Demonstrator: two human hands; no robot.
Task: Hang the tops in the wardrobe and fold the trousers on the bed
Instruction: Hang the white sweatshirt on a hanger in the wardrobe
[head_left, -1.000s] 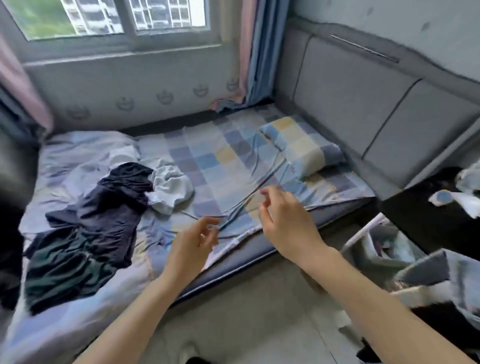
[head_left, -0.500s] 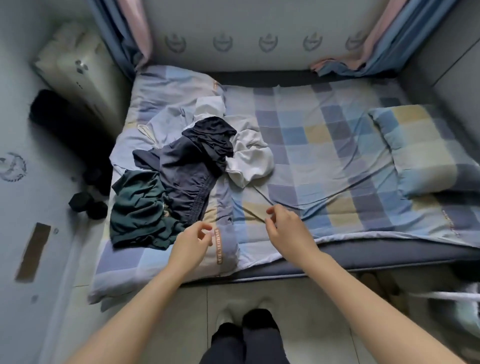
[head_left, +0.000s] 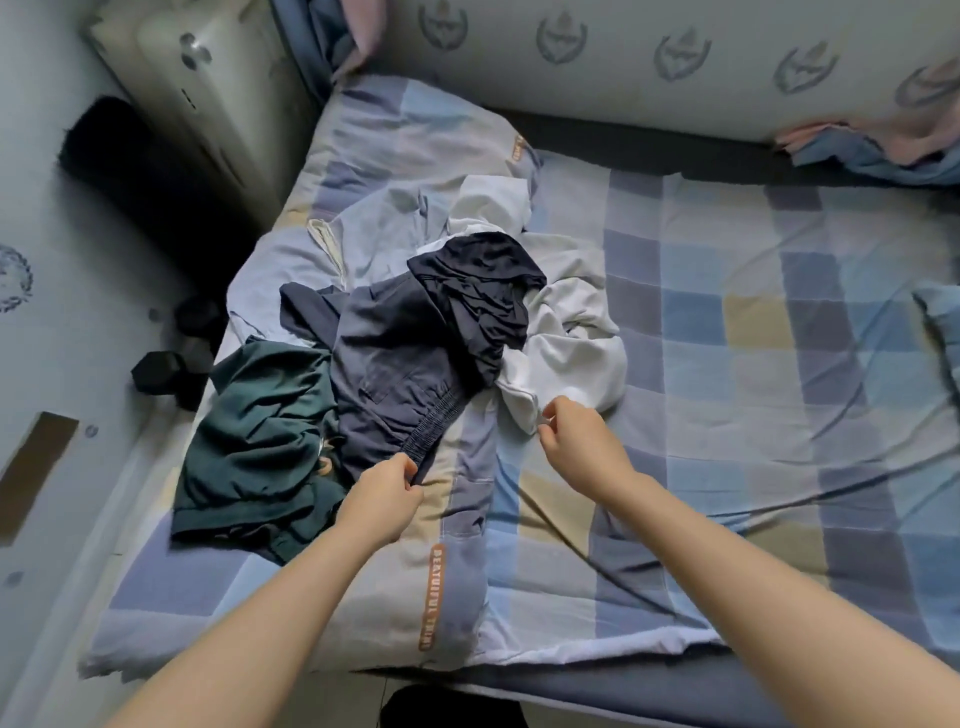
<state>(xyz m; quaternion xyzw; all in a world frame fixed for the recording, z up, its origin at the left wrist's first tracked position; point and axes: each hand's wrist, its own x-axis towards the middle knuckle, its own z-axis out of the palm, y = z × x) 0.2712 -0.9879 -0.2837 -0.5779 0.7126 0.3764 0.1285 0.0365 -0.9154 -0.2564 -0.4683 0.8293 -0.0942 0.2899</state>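
While the clothes pile lies on the bed (head_left: 779, 364), left hand (head_left: 382, 499) pinches the elastic waistband of the navy trousers (head_left: 395, 374); right hand (head_left: 582, 441) pinches the white top's (head_left: 566, 353) edge. Green garment (head_left: 260, 436) leftmost.

I saw the checked bed sheet (head_left: 727, 332) as matt, creased woven cloth. The navy trousers (head_left: 395, 374) looked like a soft matt fabric with a gathered elastic waistband. The dark top (head_left: 478, 291) had a slight sheen. The white garment (head_left: 566, 353) and green garment (head_left: 260, 441) were matt, rumpled cloth.
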